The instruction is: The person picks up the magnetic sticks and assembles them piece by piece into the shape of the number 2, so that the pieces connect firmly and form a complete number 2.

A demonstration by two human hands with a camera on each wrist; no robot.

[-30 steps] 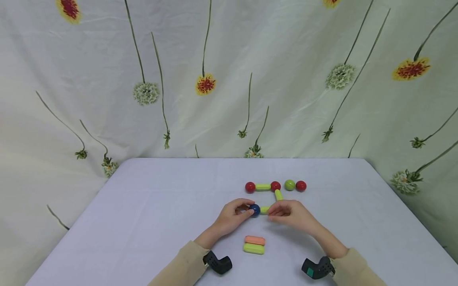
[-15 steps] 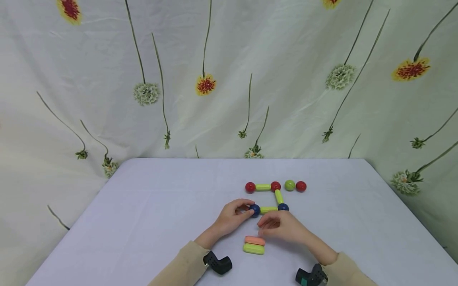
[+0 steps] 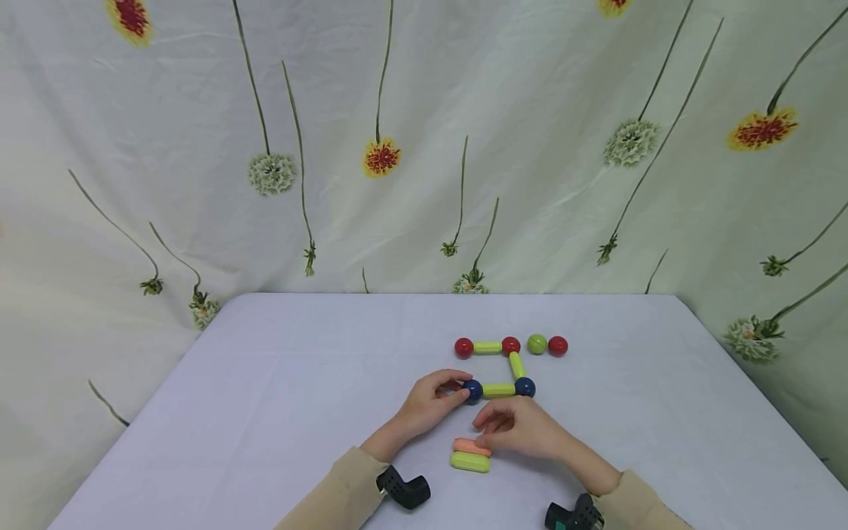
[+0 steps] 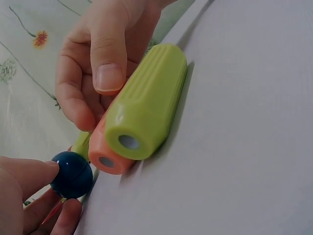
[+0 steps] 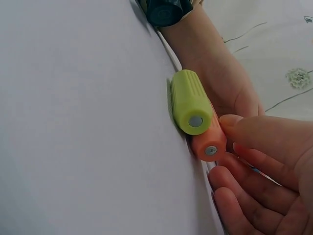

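A yellow-green stick (image 3: 470, 462) lies on the white counter (image 3: 298, 368), nearest the person. Touching its far side is an orange stick (image 3: 466, 445), the landmark here, its long axis running left to right, alongside the yellow-green one.

The right hand (image 3: 526, 427), the nearer of the two, comes in over the orange stick's right end. Its thumb touches the stick while the curved fingers sit on the far side; whether they grip it, I cannot tell.

Beyond the orange stick and to its left, the left hand (image 3: 427, 405) pinches a blue ball (image 3: 473, 391) between thumb and fingers. From that ball a lime stick (image 3: 498, 390) runs to a second blue ball (image 3: 525, 387), beyond the orange stick to the right.

Farther beyond the orange stick, a slanted stick (image 3: 517, 365) leads up to a red ball (image 3: 511, 346). To the right is a green ball (image 3: 537, 344). A flowered curtain (image 3: 543, 184) hangs behind everything.
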